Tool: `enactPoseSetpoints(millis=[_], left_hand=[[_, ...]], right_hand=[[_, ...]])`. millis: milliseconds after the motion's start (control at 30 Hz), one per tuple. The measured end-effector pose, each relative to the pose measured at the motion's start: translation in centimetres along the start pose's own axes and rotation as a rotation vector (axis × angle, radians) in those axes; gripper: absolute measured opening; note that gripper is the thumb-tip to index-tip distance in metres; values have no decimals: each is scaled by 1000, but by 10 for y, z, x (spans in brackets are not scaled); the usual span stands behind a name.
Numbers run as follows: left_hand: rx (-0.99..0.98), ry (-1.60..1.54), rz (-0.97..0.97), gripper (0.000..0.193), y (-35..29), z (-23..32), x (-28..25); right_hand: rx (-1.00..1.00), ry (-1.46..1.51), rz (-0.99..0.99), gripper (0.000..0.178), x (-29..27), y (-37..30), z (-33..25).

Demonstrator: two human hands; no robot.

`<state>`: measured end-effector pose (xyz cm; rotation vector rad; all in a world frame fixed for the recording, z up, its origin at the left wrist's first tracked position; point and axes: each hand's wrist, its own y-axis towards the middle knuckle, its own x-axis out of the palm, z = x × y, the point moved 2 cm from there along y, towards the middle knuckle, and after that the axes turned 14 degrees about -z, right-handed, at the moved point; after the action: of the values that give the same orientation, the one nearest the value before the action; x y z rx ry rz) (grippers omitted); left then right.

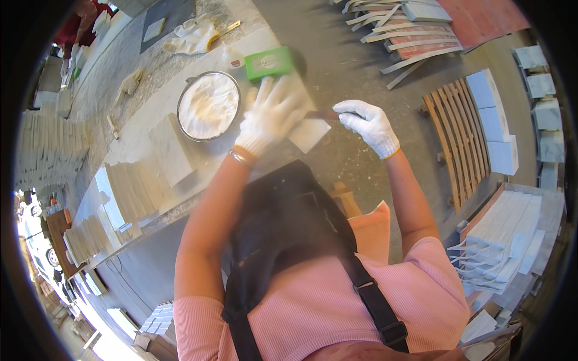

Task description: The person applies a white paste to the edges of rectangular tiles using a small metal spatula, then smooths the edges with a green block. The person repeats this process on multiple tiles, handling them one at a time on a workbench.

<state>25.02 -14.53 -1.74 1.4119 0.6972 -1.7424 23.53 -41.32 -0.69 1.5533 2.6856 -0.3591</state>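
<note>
My left hand, in a white knit glove, is spread flat over a white tile at the table's edge. Motion blurs it, but its fingers look stretched out. To its right, my right hand, also gloved, is closed around a thin, dark, reddish tool. That tool points left toward the tile; blur hides its exact kind. Left of my left hand stands a round metal-rimmed bowl of white powder or paste. A green box lies just beyond my left fingertips, beside a small white bottle.
Stacked tiles and a larger slab sit on the table's left. Farther back lie loose gloves and a yellow-handled brush. On the right floor are a wooden pallet, strapped tile bundles and pale strips.
</note>
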Motion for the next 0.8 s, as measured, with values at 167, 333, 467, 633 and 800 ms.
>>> enactPoseSetpoints(millis=[167, 333, 467, 633, 800], left_hand=[[77, 11, -27, 45, 4, -8, -3], [91, 14, -7, 43, 3, -8, -2], [91, 3, 7, 42, 3, -7, -2], [82, 1, 12, 41, 3, -6, -2], [66, -21, 9, 41, 4, -4, -2]], right_hand=[[5, -74, -47, 20, 7, 3, -2], [-66, -304, -35, 21, 11, -2, -3], [-70, -394, -6, 22, 15, -11, -7], [-55, -360, 57, 24, 24, -20, -9], [-126, -426, 120, 25, 33, -21, -2]])
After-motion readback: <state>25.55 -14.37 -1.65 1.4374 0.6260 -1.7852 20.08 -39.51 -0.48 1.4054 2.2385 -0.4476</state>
